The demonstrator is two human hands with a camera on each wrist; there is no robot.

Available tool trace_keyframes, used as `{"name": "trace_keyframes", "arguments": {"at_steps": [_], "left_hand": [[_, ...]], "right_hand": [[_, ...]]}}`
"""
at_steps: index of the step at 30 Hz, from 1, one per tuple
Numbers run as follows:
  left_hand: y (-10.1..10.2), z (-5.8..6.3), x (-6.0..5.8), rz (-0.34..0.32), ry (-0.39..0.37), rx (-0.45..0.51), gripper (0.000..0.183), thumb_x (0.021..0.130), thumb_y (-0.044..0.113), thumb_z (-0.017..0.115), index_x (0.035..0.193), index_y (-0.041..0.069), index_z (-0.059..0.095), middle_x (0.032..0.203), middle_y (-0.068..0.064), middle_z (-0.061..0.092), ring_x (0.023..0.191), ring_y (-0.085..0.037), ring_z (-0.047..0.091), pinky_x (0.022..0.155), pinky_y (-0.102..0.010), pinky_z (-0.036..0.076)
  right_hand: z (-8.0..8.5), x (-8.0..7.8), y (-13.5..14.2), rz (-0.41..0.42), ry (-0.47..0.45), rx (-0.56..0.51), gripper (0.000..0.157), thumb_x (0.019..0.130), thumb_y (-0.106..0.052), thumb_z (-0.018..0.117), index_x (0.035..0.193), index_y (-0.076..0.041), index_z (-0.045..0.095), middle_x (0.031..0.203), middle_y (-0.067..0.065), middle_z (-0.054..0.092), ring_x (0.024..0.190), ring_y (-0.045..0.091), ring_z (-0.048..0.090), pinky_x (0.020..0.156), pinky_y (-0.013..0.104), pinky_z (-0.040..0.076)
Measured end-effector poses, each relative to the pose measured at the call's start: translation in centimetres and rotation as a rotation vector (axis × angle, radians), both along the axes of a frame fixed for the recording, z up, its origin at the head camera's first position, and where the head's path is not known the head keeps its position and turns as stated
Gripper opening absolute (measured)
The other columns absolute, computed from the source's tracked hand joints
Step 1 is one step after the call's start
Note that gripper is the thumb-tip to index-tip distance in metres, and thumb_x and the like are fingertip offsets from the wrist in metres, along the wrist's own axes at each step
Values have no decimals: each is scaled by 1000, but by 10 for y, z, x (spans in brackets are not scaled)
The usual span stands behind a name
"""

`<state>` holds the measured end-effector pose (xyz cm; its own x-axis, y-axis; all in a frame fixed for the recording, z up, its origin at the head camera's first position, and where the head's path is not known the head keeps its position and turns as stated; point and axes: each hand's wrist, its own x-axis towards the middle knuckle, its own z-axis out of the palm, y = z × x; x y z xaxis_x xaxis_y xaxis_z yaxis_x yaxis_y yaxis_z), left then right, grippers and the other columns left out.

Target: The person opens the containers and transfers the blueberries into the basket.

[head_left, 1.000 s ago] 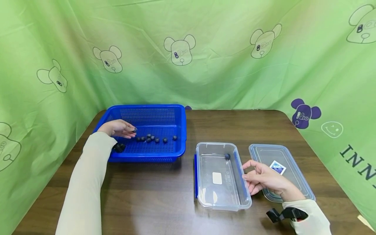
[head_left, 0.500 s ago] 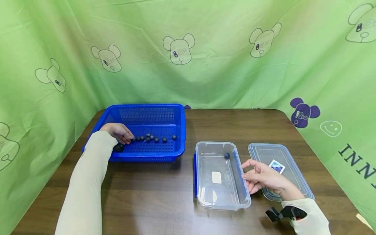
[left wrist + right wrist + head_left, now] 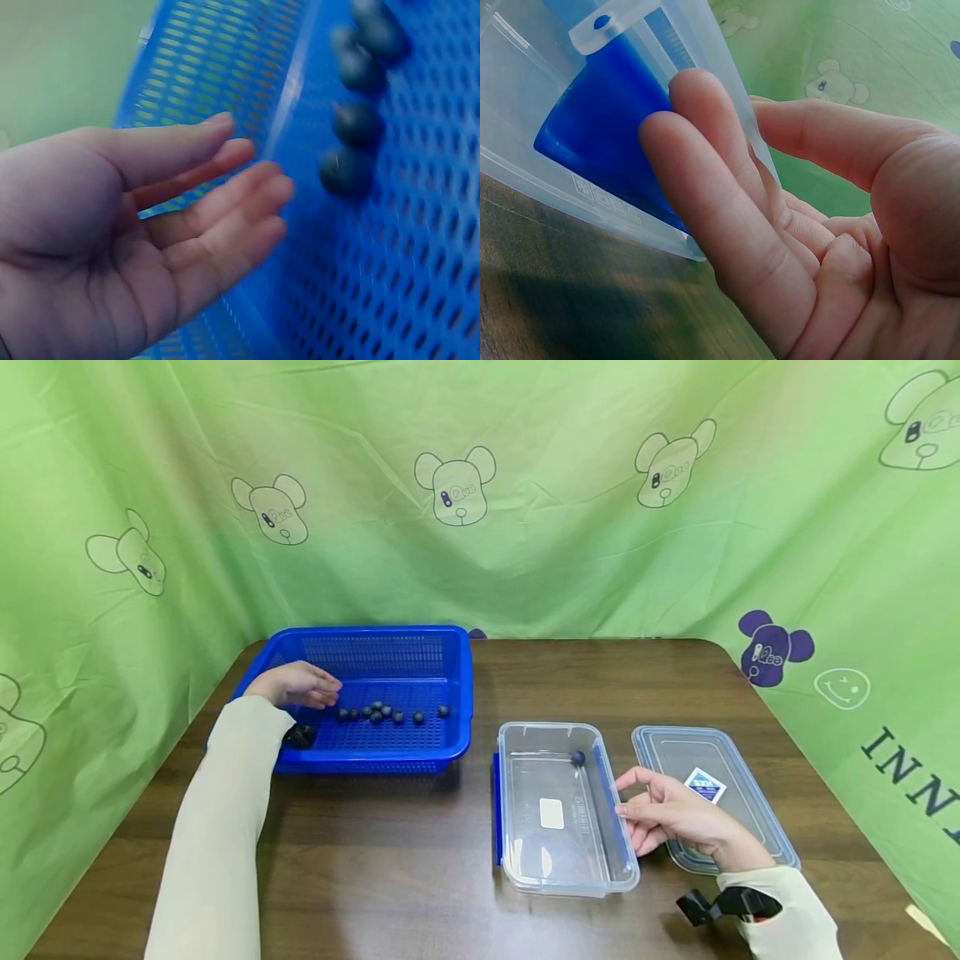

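My left hand [image 3: 300,683] hovers inside the left part of a blue plastic basket [image 3: 467,693], fingers loosely extended. Its palm [image 3: 82,247] shows nothing held in the left wrist view. Just right of the fingertips, several blueberries [image 3: 354,714] form an uneven row on the basket's perforated floor. On the right, my right hand [image 3: 675,814] pinches the side wall of a clear plastic food container [image 3: 525,852], fingers outside by a blue latch [image 3: 600,112], the thumb tip partly hidden at the rim. One blueberry [image 3: 578,758] lies in the container, near its far right corner.
A clear lid [image 3: 720,752] with a blue-and-white label lies right of the container, partly under my right hand. A brown wooden table [image 3: 390,868] bears everything. Behind and on both sides hangs a green cloth [image 3: 525,577] printed with bear heads.
My left hand lowered a blueberry to the left end of the row, let go of it and rose up and back. The right hand stays at the container.
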<state>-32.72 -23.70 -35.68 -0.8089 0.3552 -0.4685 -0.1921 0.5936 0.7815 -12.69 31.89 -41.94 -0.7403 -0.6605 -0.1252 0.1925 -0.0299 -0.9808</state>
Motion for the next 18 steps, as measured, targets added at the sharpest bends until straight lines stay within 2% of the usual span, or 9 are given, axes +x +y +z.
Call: {"name": "trace_keyframes", "arguments": {"at_steps": [2,4,8,11,15,18], "left_hand": [[1,1,-1,62,26,100,46,107,7,42,144,-19,32,140,-36,46,111,-23,63,107,-43,45],[4,2,-2,97,37,201,47,108,7,40,147,-17,29,144,-35,42,112,-20,63,110,-42,42],[15,7,-2,141,32,363,49,107,9,44,148,-14,30,138,-25,53,100,-10,67,111,-42,39],[26,13,1,162,26,435,50,106,9,47,148,-12,31,127,-14,63,96,-9,68,112,-43,37],[44,21,3,153,25,510,50,106,8,48,149,-12,31,113,-6,69,97,-9,69,113,-45,35],[59,24,6,117,24,551,48,105,5,47,148,-13,32,111,-7,70,97,-10,69,113,-44,36]], "right_hand": [[0,0,0,-1,-1,0,21,101,5,49,118,-2,39,82,8,72,69,13,71,62,31,61],[0,0,0,-1,-2,-1,21,101,5,49,118,-2,39,82,8,72,69,13,71,62,31,61],[0,0,0,1,-2,-1,21,101,4,50,118,-3,39,82,8,72,68,13,71,62,31,61],[0,0,0,1,-3,1,21,101,4,50,117,-3,40,81,7,72,68,13,71,62,31,61],[0,-1,0,1,-6,-1,20,101,5,49,117,-4,41,81,8,72,68,13,71,62,31,61],[-1,-1,0,2,-6,-4,20,101,5,49,118,-4,41,82,8,72,68,13,71,62,31,61]]}}
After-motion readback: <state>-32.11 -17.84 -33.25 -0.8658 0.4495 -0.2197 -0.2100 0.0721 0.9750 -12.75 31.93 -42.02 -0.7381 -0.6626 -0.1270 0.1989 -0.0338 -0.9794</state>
